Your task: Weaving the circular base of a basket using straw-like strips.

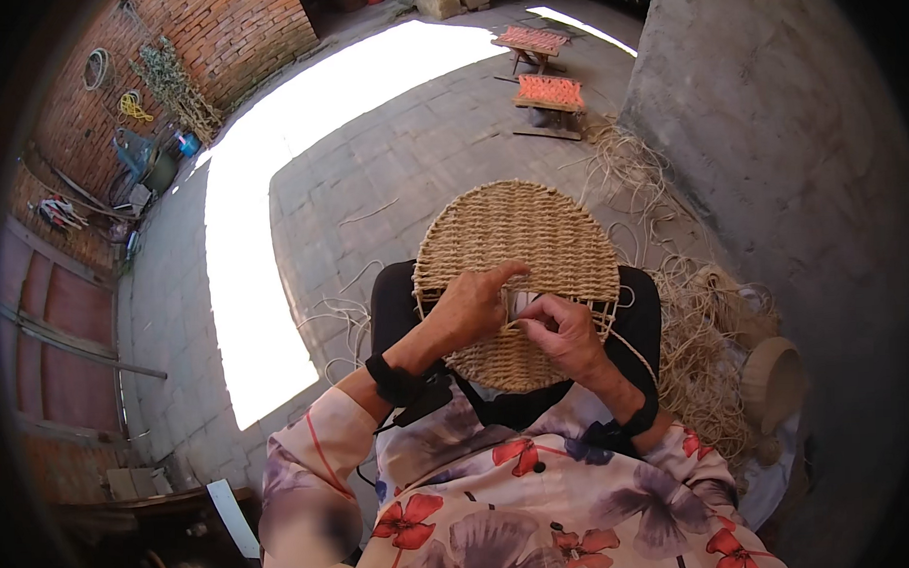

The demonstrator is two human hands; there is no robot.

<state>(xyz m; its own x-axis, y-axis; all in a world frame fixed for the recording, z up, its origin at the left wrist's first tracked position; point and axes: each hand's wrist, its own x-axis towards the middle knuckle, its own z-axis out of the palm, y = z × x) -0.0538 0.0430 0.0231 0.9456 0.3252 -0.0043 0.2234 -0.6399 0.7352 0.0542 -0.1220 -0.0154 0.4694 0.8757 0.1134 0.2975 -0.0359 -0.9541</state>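
Observation:
A round panel woven of straw-coloured cord [518,232] lies across my lap. A gap with bare frame rods runs across it, between the large woven far part and a smaller woven near part [512,364]. My left hand [472,305] rests on the panel's left side at this gap, index finger stretched to the right over the weave and the other fingers bent down against it. Thumb and fingertips of my right hand [566,335] pinch at the gap's near edge, where a bit of cord shows. Between the hands is something whitish, partly hidden.
Tangled loose cord [707,345] heaps on my right, with a pale woven round piece [771,373] beside it. Ahead stand two low stools with orange-red woven seats [548,92]. A grey wall [779,122] rises on the right, a brick wall [216,42] at far left.

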